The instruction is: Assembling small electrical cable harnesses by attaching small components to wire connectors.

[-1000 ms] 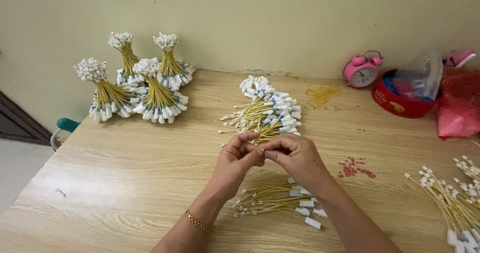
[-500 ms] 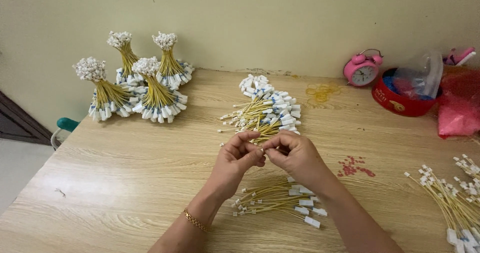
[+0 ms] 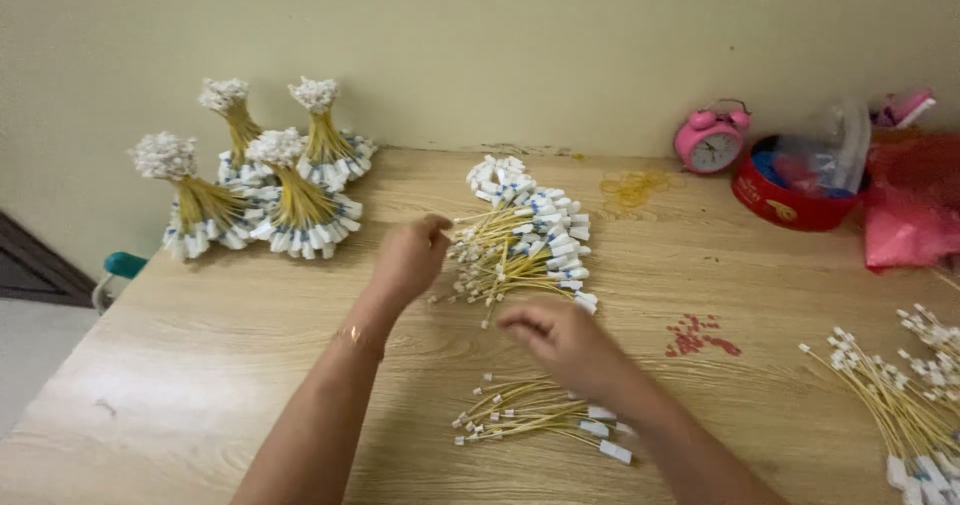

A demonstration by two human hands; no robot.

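Note:
My left hand (image 3: 408, 257) reaches forward to the left end of a loose pile of yellow wires with white plugs (image 3: 525, 235) in the middle of the wooden table (image 3: 220, 345). Its fingertips pinch the tip of one yellow wire there. My right hand (image 3: 562, 343) hovers palm down, fingers loosely spread, and I see nothing in it. It is just above a smaller pile of the same wires (image 3: 530, 417) near the front edge. A thin bracelet sits on my left wrist.
Several upright tied wire bundles (image 3: 270, 190) stand at the back left. More loose wires (image 3: 900, 395) lie at the right edge. A pink alarm clock (image 3: 710, 140), a red round tin (image 3: 790, 190), a red bag (image 3: 915, 215), yellow rubber bands (image 3: 635, 187) and small red bits (image 3: 695, 337) lie at the back right.
My hands were together in front of the middle pile. They have parted: the left went forward to the pile, the right dropped back over the smaller pile.

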